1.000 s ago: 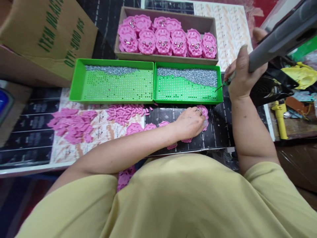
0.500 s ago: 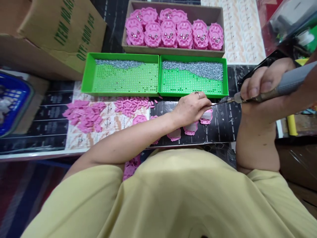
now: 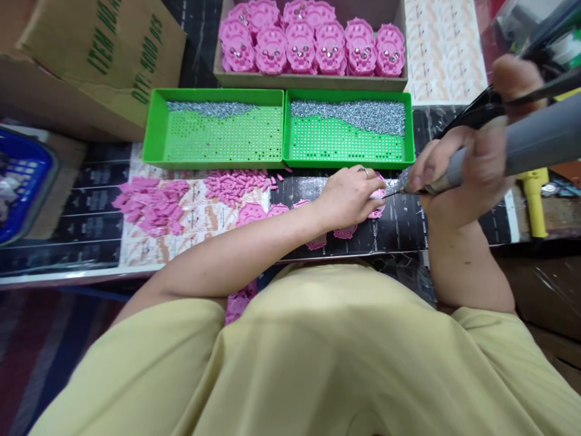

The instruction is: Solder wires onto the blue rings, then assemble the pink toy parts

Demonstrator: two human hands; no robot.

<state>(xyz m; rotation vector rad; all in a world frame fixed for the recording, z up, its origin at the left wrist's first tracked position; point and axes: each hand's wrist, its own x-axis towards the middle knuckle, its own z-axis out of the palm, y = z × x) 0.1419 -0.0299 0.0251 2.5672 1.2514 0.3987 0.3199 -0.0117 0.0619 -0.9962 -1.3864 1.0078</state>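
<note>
My right hand (image 3: pixel 463 163) is wrapped around a grey electric screwdriver (image 3: pixel 540 142), its thin bit pointing left. The bit's tip is at the fingertips of my left hand (image 3: pixel 349 197). Those fingers are closed over a pink plastic part (image 3: pixel 377 209) lying on the bench, and they hide much of it. Whether a screw is at the tip is too small to tell. Several more pink parts (image 3: pixel 345 232) lie in a row to the left, partly under my left forearm. Beyond my hands stand two green trays, left (image 3: pixel 213 163) and right (image 3: pixel 349 163), with small metal screws (image 3: pixel 363 115).
A cardboard box (image 3: pixel 313 82) of stacked pink parts stands at the back. Loose pink pieces (image 3: pixel 154 206) and small pink pegs (image 3: pixel 236 184) lie on the left. A large carton (image 3: pixel 104 60) and a blue basket (image 3: pixel 27 181) are farther left. A yellow-handled tool (image 3: pixel 535 206) lies right.
The screwdriver has moved left and slightly down, bringing its bit down at the pink part. My left fingers have lowered from above that part onto it. The view has shifted slightly.
</note>
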